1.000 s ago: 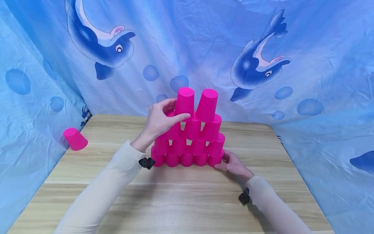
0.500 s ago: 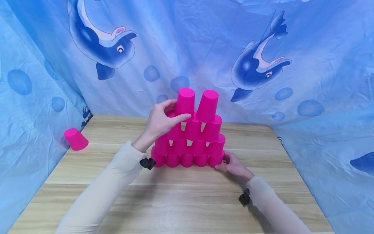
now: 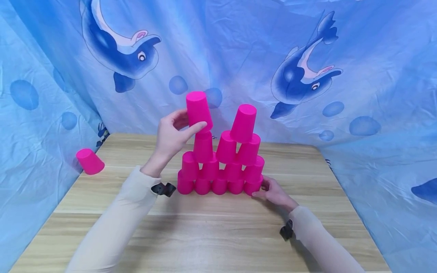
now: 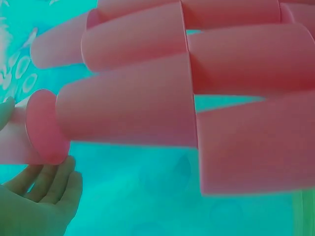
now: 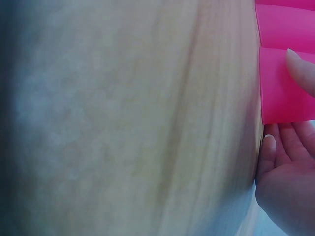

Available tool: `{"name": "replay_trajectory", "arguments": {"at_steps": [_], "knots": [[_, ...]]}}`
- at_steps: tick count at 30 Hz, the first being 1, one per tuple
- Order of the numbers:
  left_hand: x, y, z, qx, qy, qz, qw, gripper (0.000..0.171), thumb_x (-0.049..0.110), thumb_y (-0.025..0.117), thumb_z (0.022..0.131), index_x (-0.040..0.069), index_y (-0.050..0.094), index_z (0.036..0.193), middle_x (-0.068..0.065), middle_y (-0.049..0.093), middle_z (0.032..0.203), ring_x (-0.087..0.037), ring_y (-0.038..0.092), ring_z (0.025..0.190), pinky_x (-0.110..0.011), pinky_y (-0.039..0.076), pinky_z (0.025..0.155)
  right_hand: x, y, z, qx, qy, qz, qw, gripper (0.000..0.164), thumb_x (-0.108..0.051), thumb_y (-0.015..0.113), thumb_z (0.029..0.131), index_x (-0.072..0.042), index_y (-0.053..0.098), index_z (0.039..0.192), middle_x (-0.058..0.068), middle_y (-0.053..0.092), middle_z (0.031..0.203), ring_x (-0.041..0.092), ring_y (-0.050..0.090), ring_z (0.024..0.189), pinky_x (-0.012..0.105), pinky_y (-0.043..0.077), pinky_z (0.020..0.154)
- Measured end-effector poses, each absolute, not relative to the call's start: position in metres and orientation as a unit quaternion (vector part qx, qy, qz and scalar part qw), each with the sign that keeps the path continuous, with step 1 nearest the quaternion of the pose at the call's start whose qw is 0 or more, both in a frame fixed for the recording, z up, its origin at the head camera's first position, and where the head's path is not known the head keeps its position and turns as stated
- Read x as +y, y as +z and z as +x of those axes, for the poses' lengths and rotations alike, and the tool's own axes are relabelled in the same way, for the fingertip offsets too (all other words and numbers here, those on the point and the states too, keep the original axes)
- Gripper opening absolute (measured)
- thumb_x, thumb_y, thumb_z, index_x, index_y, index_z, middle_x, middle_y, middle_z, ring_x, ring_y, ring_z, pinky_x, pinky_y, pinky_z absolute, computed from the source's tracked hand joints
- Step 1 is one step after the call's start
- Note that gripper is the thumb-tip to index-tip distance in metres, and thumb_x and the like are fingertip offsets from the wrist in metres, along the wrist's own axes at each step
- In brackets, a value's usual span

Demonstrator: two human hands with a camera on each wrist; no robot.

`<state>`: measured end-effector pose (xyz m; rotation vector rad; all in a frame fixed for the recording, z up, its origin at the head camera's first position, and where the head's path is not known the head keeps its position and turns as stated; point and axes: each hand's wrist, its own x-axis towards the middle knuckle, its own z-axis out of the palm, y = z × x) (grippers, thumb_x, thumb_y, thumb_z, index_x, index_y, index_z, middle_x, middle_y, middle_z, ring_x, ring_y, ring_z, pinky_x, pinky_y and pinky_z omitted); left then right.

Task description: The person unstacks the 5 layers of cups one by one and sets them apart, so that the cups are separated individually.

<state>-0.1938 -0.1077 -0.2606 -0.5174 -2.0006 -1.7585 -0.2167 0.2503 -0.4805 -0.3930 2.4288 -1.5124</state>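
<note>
Head view: topmost pink cup (image 3: 199,110) mouth-down, long axis aslant.

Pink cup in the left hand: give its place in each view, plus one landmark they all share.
Head: the held cup is a little left of and above the picture's centre, tilted, in the left hand.
Left wrist: at the left edge, around mid-height, partly cut off, its open mouth toward the stacked cups.
Right wrist: not in it.
Shared landmark: the pink cup stack; the right wrist view shows only part, at its right edge.
</note>
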Motion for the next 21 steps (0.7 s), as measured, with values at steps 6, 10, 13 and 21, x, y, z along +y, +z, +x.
{"name": "replay_trajectory", "arguments": {"at_steps": [6, 10, 13, 21], "knots": [[-0.137, -0.284, -0.216, -0.716, -0.638, -0.150, 0.240, 0.046, 0.025, 0.078, 0.080, 0.011, 0.065, 0.122, -0.006, 0.067, 0.108, -0.022, 0.063, 0.097, -0.030, 0.052, 0.082, 0.251, -0.480, -0.217, 0.840, -0.512, -0.127, 0.123, 0.056, -0.017, 0.082, 0.075, -0.018, 0.057, 0.125, 0.000, 0.061, 0.119, 0.022, 0.056, 0.111, 0.048, 0.039, 0.099], [-0.155, -0.294, -0.220, -0.727, -0.632, -0.112, 0.243, 0.047, 0.031, 0.078, 0.080, 0.015, 0.065, 0.122, -0.005, 0.066, 0.108, -0.021, 0.063, 0.097, -0.028, 0.052, 0.080, 0.251, -0.481, -0.217, 0.838, -0.515, -0.128, 0.126, 0.056, -0.018, 0.082, 0.076, -0.017, 0.057, 0.126, 0.000, 0.061, 0.120, 0.022, 0.055, 0.111, 0.048, 0.039, 0.099], [-0.166, -0.302, -0.219, -0.740, -0.623, -0.091, 0.236, 0.048, 0.032, 0.078, 0.080, 0.014, 0.065, 0.122, -0.006, 0.066, 0.108, -0.021, 0.062, 0.096, -0.027, 0.052, 0.077, 0.252, -0.482, -0.217, 0.834, -0.520, -0.131, 0.128, 0.055, -0.016, 0.081, 0.077, -0.017, 0.057, 0.126, 0.001, 0.061, 0.120, 0.022, 0.056, 0.111, 0.048, 0.040, 0.098], [-0.190, -0.327, -0.219, -0.785, -0.584, -0.029, 0.204, 0.056, 0.038, 0.077, 0.080, 0.009, 0.061, 0.125, -0.010, 0.063, 0.113, -0.021, 0.059, 0.099, -0.024, 0.049, 0.078, 0.251, -0.482, -0.218, 0.838, -0.515, -0.133, 0.124, 0.055, -0.016, 0.081, 0.077, -0.017, 0.057, 0.126, 0.001, 0.061, 0.119, 0.022, 0.056, 0.110, 0.049, 0.040, 0.098]]}}
